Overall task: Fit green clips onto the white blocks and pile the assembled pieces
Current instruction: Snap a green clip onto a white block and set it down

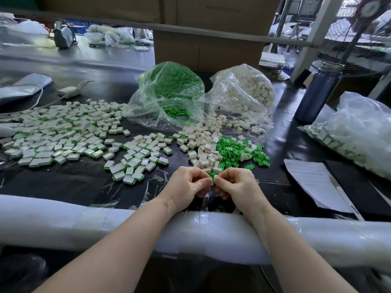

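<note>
Lower centre of the frame: left hand (187, 182) and right hand (239, 183), fingers curled, knuckles nearly touching, both pinching one small piece (213, 178) between them, green and white showing at the fingertips; each grip pressed together on that piece, held just above the dark desk (74, 185). Directly above the hands: loose heap of white blocks (204, 149), with loose green clips (234, 151) just beside it to the right. Left half of the frame: wide spread of assembled pieces (55, 132), white with green edges, a smaller cluster (133, 163) near the left hand. Upper centre: clear bag of green clips (169, 92), mouth open toward the heap; beside it to the right, clear bag of white blocks (243, 92). Right edge: another clear bag of parts (355, 132), a blue bottle (317, 92), a paper sheet (313, 182). Bottom: white foam padding (63, 220) along the desk edge, both forearms resting across it.
</note>
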The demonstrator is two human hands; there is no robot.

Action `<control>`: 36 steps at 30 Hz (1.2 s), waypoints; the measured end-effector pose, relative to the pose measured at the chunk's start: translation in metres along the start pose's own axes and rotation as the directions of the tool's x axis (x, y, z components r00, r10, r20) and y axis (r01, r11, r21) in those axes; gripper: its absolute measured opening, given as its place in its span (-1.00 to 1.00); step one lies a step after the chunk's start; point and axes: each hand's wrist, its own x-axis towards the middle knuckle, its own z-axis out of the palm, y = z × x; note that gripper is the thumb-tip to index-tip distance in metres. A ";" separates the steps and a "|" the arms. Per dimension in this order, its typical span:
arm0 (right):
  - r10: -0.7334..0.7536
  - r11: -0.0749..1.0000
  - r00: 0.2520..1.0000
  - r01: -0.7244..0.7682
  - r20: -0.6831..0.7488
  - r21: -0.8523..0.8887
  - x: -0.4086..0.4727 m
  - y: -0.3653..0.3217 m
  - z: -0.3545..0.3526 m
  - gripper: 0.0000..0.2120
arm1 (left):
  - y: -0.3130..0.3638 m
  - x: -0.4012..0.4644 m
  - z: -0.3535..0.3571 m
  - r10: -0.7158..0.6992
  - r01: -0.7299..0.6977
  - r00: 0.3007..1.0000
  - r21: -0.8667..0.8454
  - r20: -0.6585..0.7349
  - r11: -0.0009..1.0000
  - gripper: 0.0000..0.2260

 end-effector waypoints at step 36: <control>-0.097 0.968 0.995 0.103 -0.037 0.230 0.000 0.002 -0.001 -0.93 | 0.006 -0.001 0.003 0.051 -0.052 0.998 -0.023 -0.033 0.998 -0.93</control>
